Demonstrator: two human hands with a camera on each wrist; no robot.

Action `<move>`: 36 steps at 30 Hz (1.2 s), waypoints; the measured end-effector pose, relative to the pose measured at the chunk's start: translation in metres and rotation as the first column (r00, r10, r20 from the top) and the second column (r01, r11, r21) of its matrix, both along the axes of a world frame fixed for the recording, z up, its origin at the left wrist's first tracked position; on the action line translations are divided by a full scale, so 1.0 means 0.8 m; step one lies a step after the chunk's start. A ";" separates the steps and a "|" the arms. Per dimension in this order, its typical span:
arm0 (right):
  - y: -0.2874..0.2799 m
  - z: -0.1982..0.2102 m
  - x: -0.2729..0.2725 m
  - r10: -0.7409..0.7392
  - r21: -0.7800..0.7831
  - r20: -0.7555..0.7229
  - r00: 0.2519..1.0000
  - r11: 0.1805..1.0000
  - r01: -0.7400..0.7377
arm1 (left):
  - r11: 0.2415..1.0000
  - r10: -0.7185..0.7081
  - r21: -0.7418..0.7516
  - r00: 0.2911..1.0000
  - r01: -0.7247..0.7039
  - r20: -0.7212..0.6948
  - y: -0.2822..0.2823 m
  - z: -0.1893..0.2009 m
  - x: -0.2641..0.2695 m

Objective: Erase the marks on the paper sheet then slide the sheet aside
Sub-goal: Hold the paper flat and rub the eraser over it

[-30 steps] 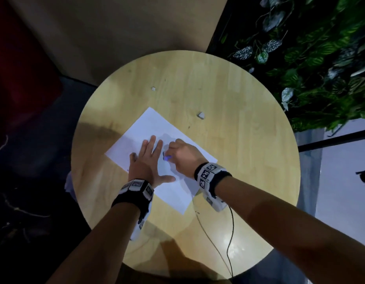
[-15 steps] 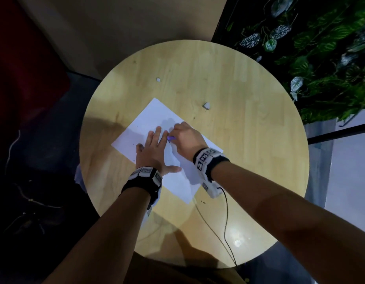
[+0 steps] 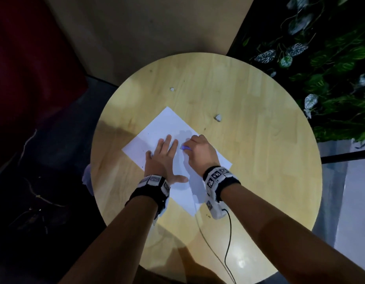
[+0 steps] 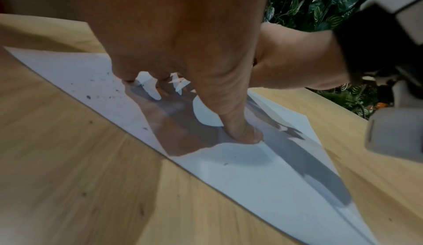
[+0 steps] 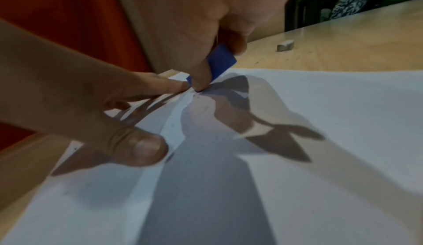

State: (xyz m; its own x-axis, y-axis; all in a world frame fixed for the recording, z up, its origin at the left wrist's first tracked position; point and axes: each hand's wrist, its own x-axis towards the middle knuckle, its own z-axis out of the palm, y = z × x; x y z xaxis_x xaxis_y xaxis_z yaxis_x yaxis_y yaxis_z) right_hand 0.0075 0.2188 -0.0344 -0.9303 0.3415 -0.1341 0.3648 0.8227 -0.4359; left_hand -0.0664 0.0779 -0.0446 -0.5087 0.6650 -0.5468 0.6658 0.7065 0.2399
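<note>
Blue eraser rubs one paper sheet.

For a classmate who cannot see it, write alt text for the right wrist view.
A right hand pinches a blue eraser and presses its tip onto a white paper sheet, while the left hand lies flat on the sheet beside it. A small grey scrap sits on the wooden table beyond.

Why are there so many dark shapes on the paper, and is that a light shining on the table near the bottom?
Head view: a bright glare spot on the table, room edges dark. Left wrist view: the left hand casts overlapping shadows on the paper. Right wrist view: the right hand with the blue eraser throws long shadows; edges look soft and bent.
</note>
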 end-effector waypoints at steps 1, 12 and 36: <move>-0.002 0.001 0.000 -0.010 -0.002 0.001 1.000 1.000 0.010 | 1.000 -0.003 0.001 1.000 0.003 -0.004 0.000 -0.001 0.000; 0.006 -0.001 -0.001 0.014 -0.010 0.004 1.000 1.000 -0.014 | 1.000 -0.017 -0.013 1.000 0.017 0.000 0.002 -0.001 0.001; 0.009 0.001 0.007 -0.072 -0.079 0.025 0.997 0.994 0.074 | 0.999 -0.033 -0.002 0.999 0.033 -0.036 0.003 -0.002 0.001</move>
